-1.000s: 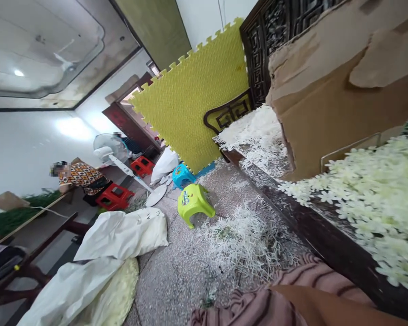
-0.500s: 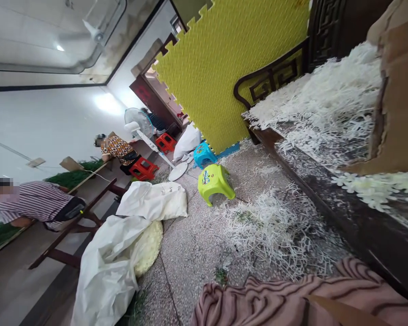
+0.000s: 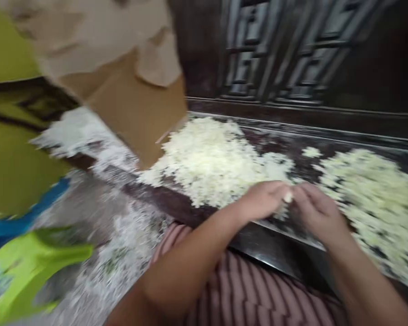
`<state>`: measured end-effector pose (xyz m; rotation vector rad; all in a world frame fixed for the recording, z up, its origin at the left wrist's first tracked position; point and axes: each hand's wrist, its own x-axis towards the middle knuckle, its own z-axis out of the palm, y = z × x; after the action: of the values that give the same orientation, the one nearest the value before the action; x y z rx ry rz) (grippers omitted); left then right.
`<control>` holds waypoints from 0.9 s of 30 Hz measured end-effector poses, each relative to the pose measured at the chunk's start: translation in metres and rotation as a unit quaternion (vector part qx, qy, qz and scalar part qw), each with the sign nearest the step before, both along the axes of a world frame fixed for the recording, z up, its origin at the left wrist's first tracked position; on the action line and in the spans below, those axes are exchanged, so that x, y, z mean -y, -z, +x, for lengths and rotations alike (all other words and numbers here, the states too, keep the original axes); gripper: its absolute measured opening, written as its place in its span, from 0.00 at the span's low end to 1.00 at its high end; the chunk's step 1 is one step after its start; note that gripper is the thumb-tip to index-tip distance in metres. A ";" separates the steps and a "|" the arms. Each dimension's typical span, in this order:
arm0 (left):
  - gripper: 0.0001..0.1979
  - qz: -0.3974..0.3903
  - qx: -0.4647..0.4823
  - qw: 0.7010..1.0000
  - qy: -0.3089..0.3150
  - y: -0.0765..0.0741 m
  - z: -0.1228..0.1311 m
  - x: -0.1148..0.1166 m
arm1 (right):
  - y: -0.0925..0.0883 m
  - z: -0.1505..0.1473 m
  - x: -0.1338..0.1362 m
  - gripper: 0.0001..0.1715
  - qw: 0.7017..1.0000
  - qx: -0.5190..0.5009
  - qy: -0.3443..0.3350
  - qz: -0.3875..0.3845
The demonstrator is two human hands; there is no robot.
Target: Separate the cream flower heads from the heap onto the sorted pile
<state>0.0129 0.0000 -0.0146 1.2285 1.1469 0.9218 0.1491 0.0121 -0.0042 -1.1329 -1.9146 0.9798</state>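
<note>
I have a small cream-coloured petal-like piece at the fingertips, a little off the middle of my view toward four o'clock, held above the bench. The bare left hand looks pinched on it. The bare right hand meets it from the other side with curled fingers, but blur keeps me from telling whether those fingers grip it or only touch it.

Half a second ago my view faced the room, with seated people and a standing fan, and showed neither hand. Now it has swung onto the bench and both hands are in sight, so I judge that attention is on this piece. Whether the fingers are joining or parting anything I cannot tell.

The dark polished wooden bench bears two loose heaps of pale cream flowers: one heap around the centre, the other heap between three and four o'clock, with the hands between them. A torn brown cardboard sheet stands at ten o'clock, and past it a mound of white shredded strands lies at nine.

A dark carved wooden backrest rises at one o'clock. A striped pinkish garment covers the lap at five. More white strands litter the grey speckled floor toward seven, a lime-green plastic stool sits at eight, and a yellow foam mat stands at nine.
</note>
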 end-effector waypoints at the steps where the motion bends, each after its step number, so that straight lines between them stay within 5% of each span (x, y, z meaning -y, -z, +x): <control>1: 0.13 -0.006 0.004 1.000 0.013 0.000 0.008 -0.003 | 0.002 0.010 0.001 0.20 0.999 -0.003 0.036 0.009; 5: 0.13 -0.012 -0.021 1.000 0.000 0.003 0.014 -0.008 | 0.014 0.008 0.000 0.20 0.993 -0.022 0.108 0.030; 11: 0.16 0.072 -0.130 0.981 -0.125 0.003 0.027 0.000 | 0.013 -0.010 0.011 0.16 0.979 0.060 0.162 0.106; 15: 0.19 0.131 -0.206 0.956 -0.162 -0.003 0.034 0.003 | 0.011 -0.011 0.011 0.17 0.977 0.031 0.197 0.073; 19: 0.24 0.041 -0.156 0.970 -0.185 -0.010 0.035 0.000 | 0.008 -0.016 0.011 0.18 0.986 -0.015 0.150 0.066; 22: 0.24 0.007 -0.136 0.966 -0.218 -0.014 0.034 -0.004 | 0.007 -0.021 0.014 0.20 0.984 -0.028 0.174 0.023; 27: 0.24 -0.047 -0.056 0.973 -0.218 -0.006 0.031 -0.012 | 0.011 -0.022 0.011 0.20 0.985 -0.084 0.150 0.017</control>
<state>0.0440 0.0117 -0.0082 0.9765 1.5722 1.1153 0.1274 0.0007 -0.0154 -1.2342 -1.5677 0.8442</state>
